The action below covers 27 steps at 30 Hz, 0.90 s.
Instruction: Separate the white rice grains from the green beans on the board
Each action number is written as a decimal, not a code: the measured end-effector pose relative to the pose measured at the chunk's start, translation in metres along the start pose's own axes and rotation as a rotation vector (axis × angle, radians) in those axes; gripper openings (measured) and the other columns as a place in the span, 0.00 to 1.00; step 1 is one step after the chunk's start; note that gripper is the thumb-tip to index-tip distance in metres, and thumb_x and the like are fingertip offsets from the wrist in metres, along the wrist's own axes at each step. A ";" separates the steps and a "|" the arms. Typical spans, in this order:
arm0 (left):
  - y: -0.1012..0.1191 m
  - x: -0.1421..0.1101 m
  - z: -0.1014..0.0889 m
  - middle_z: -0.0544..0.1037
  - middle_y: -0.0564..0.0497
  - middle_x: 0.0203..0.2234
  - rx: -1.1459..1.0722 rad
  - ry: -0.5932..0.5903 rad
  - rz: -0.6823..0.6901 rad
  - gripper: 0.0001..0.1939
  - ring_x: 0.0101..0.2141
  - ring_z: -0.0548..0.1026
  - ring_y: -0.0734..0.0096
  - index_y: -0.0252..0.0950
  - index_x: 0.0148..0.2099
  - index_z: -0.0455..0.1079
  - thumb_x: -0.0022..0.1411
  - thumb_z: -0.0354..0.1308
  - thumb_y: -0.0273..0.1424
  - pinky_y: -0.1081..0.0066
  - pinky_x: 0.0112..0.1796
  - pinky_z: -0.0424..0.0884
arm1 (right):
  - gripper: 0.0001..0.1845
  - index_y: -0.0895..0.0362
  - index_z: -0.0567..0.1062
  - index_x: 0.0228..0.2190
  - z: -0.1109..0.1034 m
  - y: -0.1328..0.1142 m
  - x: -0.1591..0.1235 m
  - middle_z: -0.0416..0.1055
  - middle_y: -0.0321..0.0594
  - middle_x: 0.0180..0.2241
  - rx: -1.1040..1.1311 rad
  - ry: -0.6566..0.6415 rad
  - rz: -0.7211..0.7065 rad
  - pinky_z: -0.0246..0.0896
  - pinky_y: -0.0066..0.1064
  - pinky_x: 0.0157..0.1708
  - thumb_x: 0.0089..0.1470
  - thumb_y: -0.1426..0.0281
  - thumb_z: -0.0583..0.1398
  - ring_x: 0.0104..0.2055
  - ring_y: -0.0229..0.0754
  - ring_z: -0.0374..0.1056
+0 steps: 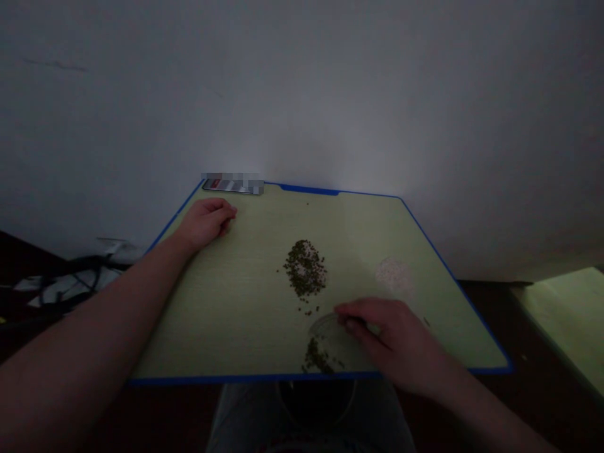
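Note:
My right hand (377,333) is closed, thumb and fingertips pinching a thin see-through piece with a curved rim (323,323), perhaps a clear plastic lid. Just below that piece, small green beans (318,357) lie scattered at the table's front edge. A pile of green beans mixed with white grains (304,269) sits mid-table, beyond my right hand. To its right is a flat patch of white grains (393,274). My left hand (206,221) rests on the table's left side with fingers curled in, apart from the piles; nothing shows in it.
A phone (233,186) lies at the back left corner of the pale, blue-edged table (250,314), which stands against a wall (302,94). Below the front edge, a dark round container (316,399) is between my legs. Black cables (70,283) lie at left.

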<state>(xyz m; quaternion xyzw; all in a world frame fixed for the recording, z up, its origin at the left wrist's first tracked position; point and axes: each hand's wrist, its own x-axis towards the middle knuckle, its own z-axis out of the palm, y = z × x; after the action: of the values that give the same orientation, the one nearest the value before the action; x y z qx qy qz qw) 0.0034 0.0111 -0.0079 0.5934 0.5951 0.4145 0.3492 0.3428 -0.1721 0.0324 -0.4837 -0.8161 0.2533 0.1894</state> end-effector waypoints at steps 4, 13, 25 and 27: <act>0.004 -0.002 0.000 0.64 0.57 0.11 -0.005 0.009 -0.015 0.10 0.14 0.61 0.77 0.37 0.22 0.65 0.51 0.57 0.36 0.74 0.17 0.56 | 0.20 0.58 0.79 0.43 0.010 -0.006 0.027 0.80 0.42 0.40 -0.018 -0.077 -0.111 0.68 0.32 0.43 0.54 0.80 0.52 0.41 0.42 0.75; 0.000 0.001 0.000 0.65 0.56 0.12 0.006 0.015 -0.012 0.11 0.15 0.62 0.77 0.37 0.21 0.65 0.51 0.57 0.36 0.74 0.18 0.57 | 0.18 0.54 0.79 0.43 0.007 -0.007 -0.001 0.79 0.38 0.38 0.010 -0.183 0.033 0.66 0.30 0.39 0.57 0.78 0.53 0.38 0.40 0.75; 0.006 -0.003 0.001 0.66 0.56 0.13 -0.010 0.018 -0.026 0.10 0.15 0.62 0.77 0.38 0.22 0.66 0.50 0.58 0.36 0.74 0.18 0.57 | 0.19 0.53 0.79 0.44 -0.001 -0.005 -0.030 0.79 0.39 0.39 0.040 -0.156 0.125 0.68 0.33 0.40 0.58 0.77 0.53 0.40 0.42 0.75; 0.004 -0.002 0.001 0.66 0.56 0.13 -0.010 0.012 -0.025 0.10 0.15 0.62 0.77 0.38 0.22 0.66 0.50 0.59 0.36 0.74 0.17 0.57 | 0.18 0.54 0.78 0.44 -0.003 -0.006 -0.026 0.79 0.39 0.39 0.027 -0.108 0.081 0.68 0.33 0.40 0.58 0.77 0.53 0.39 0.41 0.75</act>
<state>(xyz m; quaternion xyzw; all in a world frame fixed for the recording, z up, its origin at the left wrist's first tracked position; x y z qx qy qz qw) 0.0059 0.0089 -0.0045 0.5817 0.6026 0.4166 0.3535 0.3525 -0.1968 0.0365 -0.4994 -0.8014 0.2972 0.1413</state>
